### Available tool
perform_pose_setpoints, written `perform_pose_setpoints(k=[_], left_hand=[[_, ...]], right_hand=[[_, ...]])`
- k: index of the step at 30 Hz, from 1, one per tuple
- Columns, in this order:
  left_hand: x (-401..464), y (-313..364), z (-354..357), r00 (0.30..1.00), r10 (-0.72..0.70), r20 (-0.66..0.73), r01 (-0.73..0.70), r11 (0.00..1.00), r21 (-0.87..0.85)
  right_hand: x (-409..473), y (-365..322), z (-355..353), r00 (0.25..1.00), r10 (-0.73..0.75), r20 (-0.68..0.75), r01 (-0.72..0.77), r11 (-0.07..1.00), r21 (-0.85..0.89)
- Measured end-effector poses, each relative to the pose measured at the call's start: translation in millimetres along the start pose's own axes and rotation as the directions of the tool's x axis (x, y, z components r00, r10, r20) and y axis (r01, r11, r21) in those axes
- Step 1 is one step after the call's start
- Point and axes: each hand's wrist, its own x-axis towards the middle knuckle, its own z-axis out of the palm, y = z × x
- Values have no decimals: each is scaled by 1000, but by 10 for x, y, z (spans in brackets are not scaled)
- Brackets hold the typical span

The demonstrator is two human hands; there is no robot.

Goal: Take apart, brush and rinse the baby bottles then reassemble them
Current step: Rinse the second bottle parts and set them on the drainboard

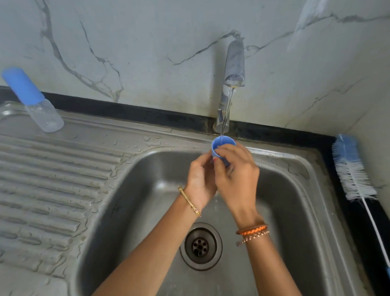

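A blue bottle cap [220,146] is held mouth-up over the sink basin, under a thin stream of water from the tap [232,63]. My right hand [236,175] grips the cap from the right and below. My left hand [201,176] pinches its left side with the fingertips. Most of the cap's body is hidden by my fingers. A whole baby bottle [34,101], clear with a blue cap on, stands on the draining board at the far left. The bottle brush [356,176], with blue and white bristles, lies on the black counter to the right.
The steel sink basin [147,194] is wet, with its drain [200,246] below my hands. A ribbed draining board [35,188] spreads to the left. The marble wall rises directly behind the tap.
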Motion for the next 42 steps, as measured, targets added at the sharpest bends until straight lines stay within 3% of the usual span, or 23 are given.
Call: perform_pose_setpoints(k=[2, 4, 5, 6, 8, 9, 10, 11, 13, 15, 16, 19, 20, 23, 25, 27, 30, 33, 37, 39, 41, 42], left_hand=[[-36, -33, 21, 998, 58, 11, -58, 994, 97], [-30, -79, 7, 980, 199, -1, -191, 940, 281], [-19, -89, 6, 959, 284, 11, -265, 879, 396], [-5, -94, -4, 923, 380, 63, -356, 778, 517], [22, -104, -33, 808, 524, 269, -526, 436, 731], [32, -119, -60, 755, 544, 367, -558, 238, 795], [24, -127, -92, 717, 543, 436, -554, 65, 830], [5, -130, -118, 702, 540, 464, -525, -46, 850], [-54, -103, -188, 697, 572, 433, -462, -103, 881], [-96, -79, -297, 692, 641, 333, -428, -7, 904], [-117, -65, -345, 694, 667, 271, -413, 62, 909], [-186, -40, -417, 779, 621, 85, -351, 320, 880], [-212, -46, -399, 815, 579, 37, -330, 410, 850], [-209, -70, -293, 885, 464, -43, -277, 598, 752], [-193, -88, -241, 937, 345, -48, -200, 647, 736], [-237, -100, -225, 981, 189, -33, -102, 655, 749], [-401, -50, -287, 997, 66, -28, -12, 537, 844], [-610, 45, -397, 1000, 15, -23, 13, 465, 885], [-849, 183, -561, 999, 53, -2, -21, 421, 907], [-942, 253, -656, 994, 106, 15, -61, 446, 893], [-1035, 321, -771, 987, 161, 1, -77, 467, 881], [-1077, 353, -836, 983, 185, -18, -72, 471, 879]], right_hand=[[-98, 53, -100, 999, 21, -37, -18, 996, 91], [-188, 112, -144, 972, 236, -17, -226, 948, 224], [-205, 135, -139, 910, 414, 32, -397, 845, 358], [-193, 137, -123, 804, 583, 117, -551, 657, 515], [-117, 172, -63, 558, 757, 339, -680, 184, 709], [-66, 204, -19, 468, 771, 432, -694, 18, 720], [-21, 225, 25, 392, 765, 510, -706, -105, 700], [22, 229, 62, 332, 745, 578, -723, -193, 664], [88, 223, 116, 258, 694, 672, -752, -292, 591], [154, 178, 131, 259, 668, 698, -807, -247, 536], [191, 134, 126, 283, 667, 689, -842, -172, 512], [247, 63, 147, 451, 643, 619, -889, 259, 378], [235, 59, 152, 508, 621, 596, -861, 388, 329], [187, 8, 94, 682, 560, 470, -716, 642, 274], [136, -22, -13, 792, 497, 355, -566, 816, 120], [87, -35, -131, 828, 434, 355, -427, 898, -101], [36, -46, -277, 736, 444, 510, -359, 896, -262], [8, -95, -386, 660, 458, 595, -354, 889, -292], [-28, -295, -487, 682, 452, 574, -525, 850, -45], [-96, -426, -570, 689, 416, 593, -620, 762, 187], [-212, -502, -581, 685, 384, 620, -717, 509, 477], [-306, -503, -544, 653, 387, 651, -756, 385, 529]])
